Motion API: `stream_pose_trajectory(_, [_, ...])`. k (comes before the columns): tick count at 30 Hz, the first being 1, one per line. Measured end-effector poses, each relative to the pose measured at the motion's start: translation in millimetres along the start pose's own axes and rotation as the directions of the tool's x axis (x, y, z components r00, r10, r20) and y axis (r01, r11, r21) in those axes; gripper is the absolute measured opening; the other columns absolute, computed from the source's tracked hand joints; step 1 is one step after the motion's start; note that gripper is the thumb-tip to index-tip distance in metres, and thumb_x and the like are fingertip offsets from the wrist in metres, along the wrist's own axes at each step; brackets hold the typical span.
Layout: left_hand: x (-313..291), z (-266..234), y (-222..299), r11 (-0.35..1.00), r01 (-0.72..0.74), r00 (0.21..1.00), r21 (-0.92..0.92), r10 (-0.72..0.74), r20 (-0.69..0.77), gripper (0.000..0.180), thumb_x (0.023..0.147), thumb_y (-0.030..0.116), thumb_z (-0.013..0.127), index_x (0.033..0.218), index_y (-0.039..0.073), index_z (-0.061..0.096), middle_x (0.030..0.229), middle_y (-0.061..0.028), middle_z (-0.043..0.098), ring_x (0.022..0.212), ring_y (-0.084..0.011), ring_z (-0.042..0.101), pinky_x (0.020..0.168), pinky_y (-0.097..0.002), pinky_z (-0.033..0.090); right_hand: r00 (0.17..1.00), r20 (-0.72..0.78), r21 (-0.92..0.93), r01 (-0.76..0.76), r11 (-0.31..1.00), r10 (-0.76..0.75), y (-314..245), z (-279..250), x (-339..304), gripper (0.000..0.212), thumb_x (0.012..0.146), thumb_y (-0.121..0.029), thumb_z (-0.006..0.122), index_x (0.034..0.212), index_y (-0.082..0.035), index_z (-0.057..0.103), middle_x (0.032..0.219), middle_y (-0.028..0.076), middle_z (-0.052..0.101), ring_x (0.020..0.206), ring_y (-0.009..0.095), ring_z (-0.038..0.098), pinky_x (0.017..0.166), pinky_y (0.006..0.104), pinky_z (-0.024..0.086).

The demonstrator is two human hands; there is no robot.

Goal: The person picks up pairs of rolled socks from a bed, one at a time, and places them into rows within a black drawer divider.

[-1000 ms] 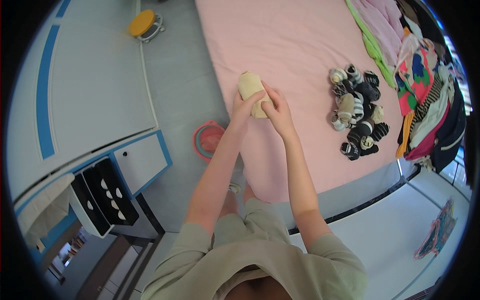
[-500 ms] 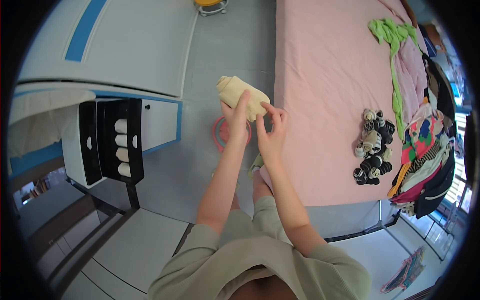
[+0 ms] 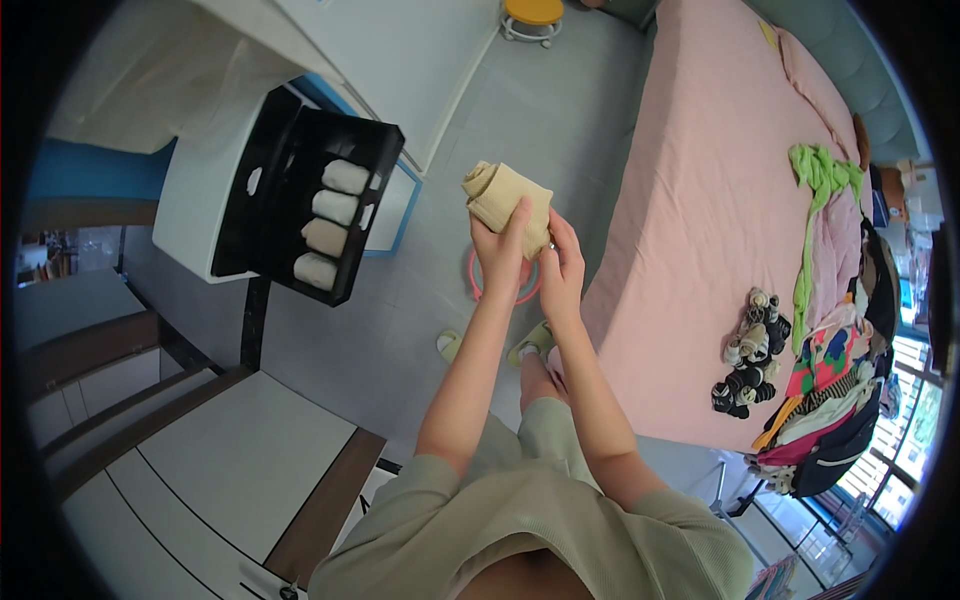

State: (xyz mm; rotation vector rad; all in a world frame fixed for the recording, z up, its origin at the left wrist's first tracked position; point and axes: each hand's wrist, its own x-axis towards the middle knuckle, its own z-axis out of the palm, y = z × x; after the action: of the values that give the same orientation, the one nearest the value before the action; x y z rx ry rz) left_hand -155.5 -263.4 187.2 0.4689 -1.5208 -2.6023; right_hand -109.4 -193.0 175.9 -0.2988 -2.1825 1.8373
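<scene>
A pale yellow rolled-up piece of cloth (image 3: 515, 200) is held out in front of me, its coiled end facing the upper left. My left hand (image 3: 502, 245) grips it from below with the thumb across its front. My right hand (image 3: 562, 268) is closed at the lower right corner of the roll, its fingertips pressed on the fabric. To the left, a black drawer (image 3: 384, 145) stands pulled out of a white cabinet (image 3: 195, 205). Inside it several white and beige cloth rolls (image 3: 335, 207) lie in a row.
On the right, a pink-sheeted bed (image 3: 680, 240) bears a pile of balled socks (image 3: 750, 355) and heaped clothes (image 3: 830, 390). A pink-rimmed basin (image 3: 528, 290) stands on the floor below my hands. A yellow-topped stool (image 3: 534, 12) is at the far end.
My view has turned, so the drawer shows closer to the middle and the bed sits farther right. The roll stays in my hands, slightly turned, with my right fingers closer in on its corner.
</scene>
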Motion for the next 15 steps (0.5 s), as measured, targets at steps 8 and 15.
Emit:
stream_pose_trajectory(8, [14.3,-79.8,58.3,0.998,0.068,0.995,0.008,-0.068,0.071,0.042,0.082,0.017,0.065,0.115,-0.001,0.046,0.107,-0.009,0.057,0.095,-0.0148,0.057,0.08,-0.0282,0.047,0.984,0.153,0.156,-0.109,0.982,0.085,-51.7,72.6,-14.1,0.046,0.08,-0.007,0.049,0.125,0.004,0.046,0.107,0.017,0.06,0.098,0.024,0.058,0.088,0.03,0.043])
stream_pose_trajectory(15, [16.8,-136.1,113.2,0.998,0.07,0.989,0.006,-0.07,0.127,0.041,0.083,0.018,0.066,0.114,-0.001,0.048,0.106,-0.0076,0.058,0.095,-0.0136,0.057,0.08,-0.0273,0.047,0.964,0.251,-0.152,0.134,0.979,-0.093,-72.0,125.8,-28.3,0.044,0.082,-0.02,0.06,0.119,0.003,0.052,0.096,0.014,0.062,0.086,0.02,0.06,0.076,0.0295,0.046])
